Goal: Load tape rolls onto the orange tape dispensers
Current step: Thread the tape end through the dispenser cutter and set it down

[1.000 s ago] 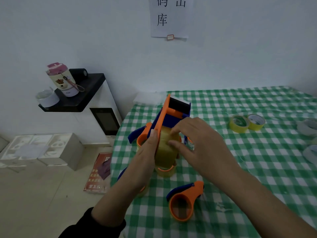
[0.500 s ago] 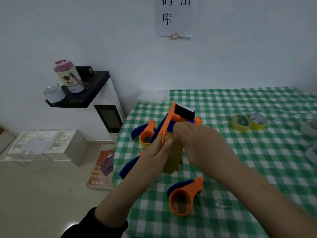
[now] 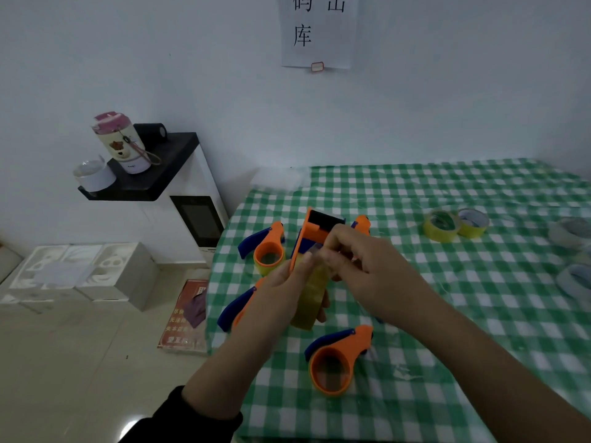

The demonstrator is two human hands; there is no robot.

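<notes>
Left hand (image 3: 281, 282) clamps the orange dispenser (image 3: 311, 231) with its tape roll (image 3: 311, 298); right hand (image 3: 367, 263) pinches the tape end (image 3: 315, 249) just above.

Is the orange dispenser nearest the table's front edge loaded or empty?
Empty. The near dispenser lies flat on the tablecloth, and the green checks show through its open ring; no roll sits on it.

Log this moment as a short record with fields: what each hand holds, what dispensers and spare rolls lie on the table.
left hand: grips the held dispenser with a yellowish tape roll on it
right hand: pinches the tape's loose end near the dispenser's head
empty dispenser: lies on the table, nearest the person
far dispenser: lies left of the hands
spare yellow rolls: two, side by side, far right
</notes>
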